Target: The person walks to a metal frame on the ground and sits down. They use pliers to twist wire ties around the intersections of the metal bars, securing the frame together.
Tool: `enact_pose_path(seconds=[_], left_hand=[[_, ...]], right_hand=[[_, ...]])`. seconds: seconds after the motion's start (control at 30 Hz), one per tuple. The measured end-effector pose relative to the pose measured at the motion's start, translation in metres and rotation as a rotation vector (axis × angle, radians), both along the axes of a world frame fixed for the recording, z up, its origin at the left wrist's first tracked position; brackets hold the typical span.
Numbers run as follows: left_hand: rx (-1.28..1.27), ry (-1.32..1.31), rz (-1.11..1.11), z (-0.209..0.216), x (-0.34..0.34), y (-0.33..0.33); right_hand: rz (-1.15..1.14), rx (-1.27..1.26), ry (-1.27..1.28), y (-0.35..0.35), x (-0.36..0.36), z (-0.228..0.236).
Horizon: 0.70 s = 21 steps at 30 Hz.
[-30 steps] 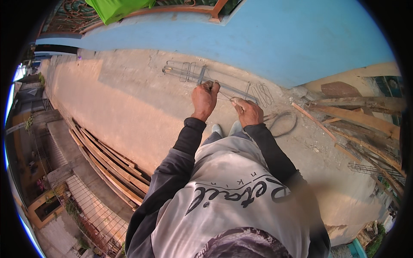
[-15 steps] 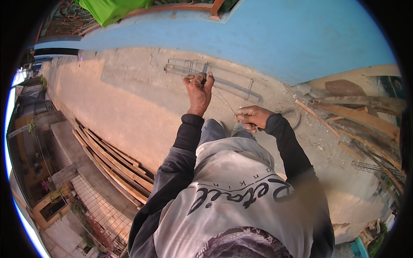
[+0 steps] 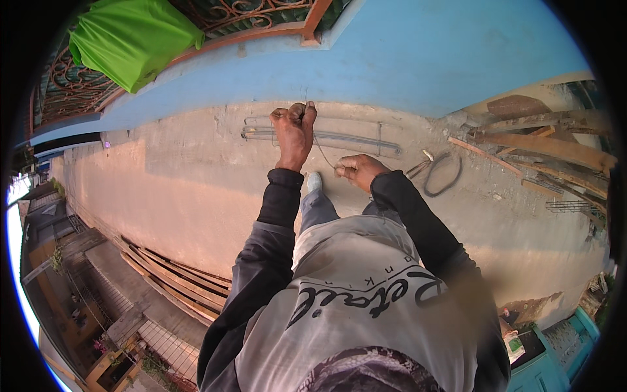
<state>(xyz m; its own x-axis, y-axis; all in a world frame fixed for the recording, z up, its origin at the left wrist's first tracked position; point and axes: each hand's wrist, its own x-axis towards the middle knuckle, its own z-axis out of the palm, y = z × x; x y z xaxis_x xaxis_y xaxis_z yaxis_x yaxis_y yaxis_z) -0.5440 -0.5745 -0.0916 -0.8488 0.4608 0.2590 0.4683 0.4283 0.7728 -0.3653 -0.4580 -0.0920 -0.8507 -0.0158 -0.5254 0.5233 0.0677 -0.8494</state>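
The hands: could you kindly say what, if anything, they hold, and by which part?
Thin wire: the left hand grips it partway along, the right hand lower down.

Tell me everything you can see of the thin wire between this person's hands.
The thin wire is dark grey and looks like metal. It is held up in front of the body, above the ground. One stretch runs in a slack, slightly bowed line from the fingers of the left hand down to the pinched fingertips of the right hand. Fine ends stick up past the left fingertips, apparently of the same wire. The fingers hide the parts they grip.
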Motion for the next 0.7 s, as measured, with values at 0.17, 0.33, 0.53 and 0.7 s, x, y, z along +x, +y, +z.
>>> enact_pose_path(seconds=[0.17, 0.33, 0.53, 0.7], left_hand=[[0.222, -0.396, -0.127, 0.01, -0.06, -0.024], [0.344, -0.272, -0.201, 0.008, -0.109, -0.045], [0.16, -0.445, -0.055, -0.029, -0.106, -0.072], [0.168, -0.975, -0.32, -0.031, -0.053, -0.07]], right_hand=[[-0.102, -1.395, 0.217, -0.011, -0.033, 0.013], [-0.32, -1.523, 0.382, -0.069, -0.063, -0.009], [-0.638, -0.732, 0.087, -0.097, -0.08, -0.016], [-0.343, -0.038, 0.165, -0.103, -0.068, -0.066]])
